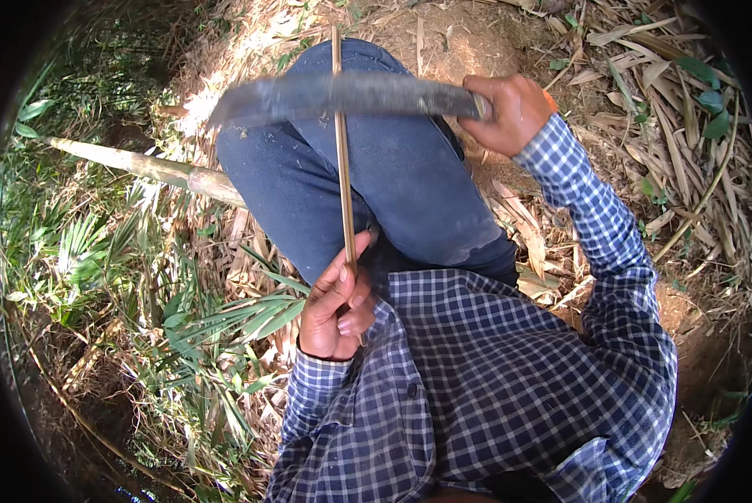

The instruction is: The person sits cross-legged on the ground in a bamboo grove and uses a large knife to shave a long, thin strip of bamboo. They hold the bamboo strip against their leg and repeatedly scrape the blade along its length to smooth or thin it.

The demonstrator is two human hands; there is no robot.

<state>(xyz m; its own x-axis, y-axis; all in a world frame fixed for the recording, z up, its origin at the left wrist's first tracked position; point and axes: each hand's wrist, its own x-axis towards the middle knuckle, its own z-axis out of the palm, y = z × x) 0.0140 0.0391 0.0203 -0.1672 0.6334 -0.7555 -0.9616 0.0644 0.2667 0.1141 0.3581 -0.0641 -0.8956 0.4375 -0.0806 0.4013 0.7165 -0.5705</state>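
Observation:
My left hand (335,306) is closed around the lower end of a thin bamboo strip (345,180), near my lap. The strip points away from me, over my bent knees in dark trousers. In my right hand (508,113) I grip a machete (334,96) by its handle end, most of which my fingers hide. Its broad dark blade lies crosswise over the strip, pointing left, and covers part of it. The blade looks slightly smeared by motion. Whether the edge touches the strip I cannot tell.
A cut bamboo pole (154,168) lies on the ground at the left, its near end hidden behind my leg. Green leaves (254,314) grow close to my left hand. Dry bamboo leaves (677,109) cover the ground at the right, with bare soil (468,38) ahead.

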